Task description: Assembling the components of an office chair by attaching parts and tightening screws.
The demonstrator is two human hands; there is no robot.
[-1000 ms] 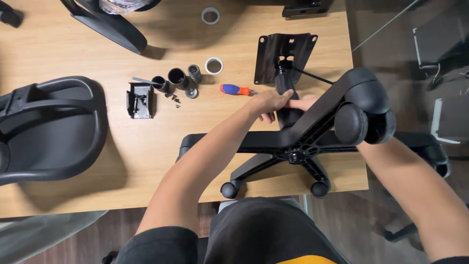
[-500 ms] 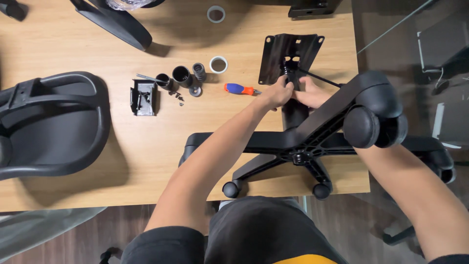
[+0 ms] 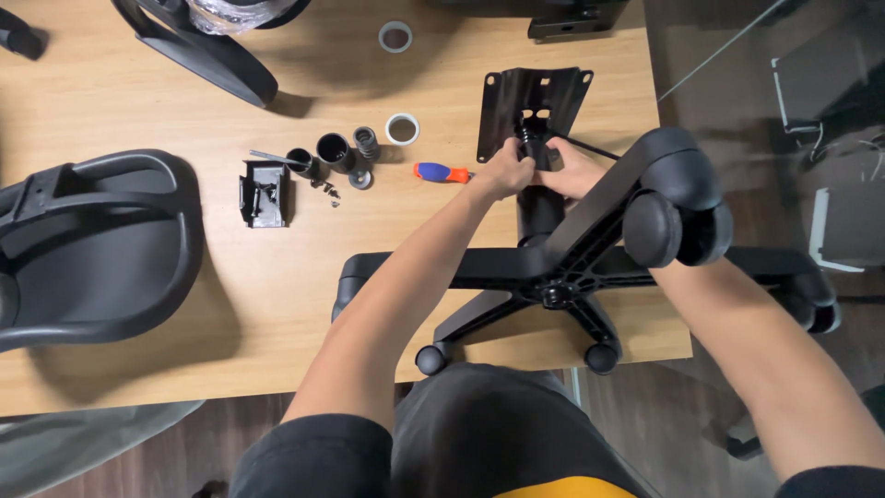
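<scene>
Both hands are closing around the black gas cylinder (image 3: 537, 198), which is sticking out of the hub of the five-legged chair base (image 3: 562, 277) lying on its side at the near edge of the wooden table (image 3: 184, 369). The left hand (image 3: 505, 170) is curling round the cylinder's top end; the right hand (image 3: 573, 170) is wrapping it from the other side. That tip is sitting at the black mounting plate (image 3: 535, 100), though I cannot tell whether they are touching. My judgement: the cylinder is being mated to the plate, which calls for lining the tip up with the plate's socket and pushing straight.

Just left of the left hand, an orange-and-blue screwdriver (image 3: 442, 172) is lying flat. Further left are a white ring (image 3: 402, 128), dark tubes (image 3: 332, 152) and a small black box (image 3: 265, 193) of hardware. No packages, labels or signs are showing.
</scene>
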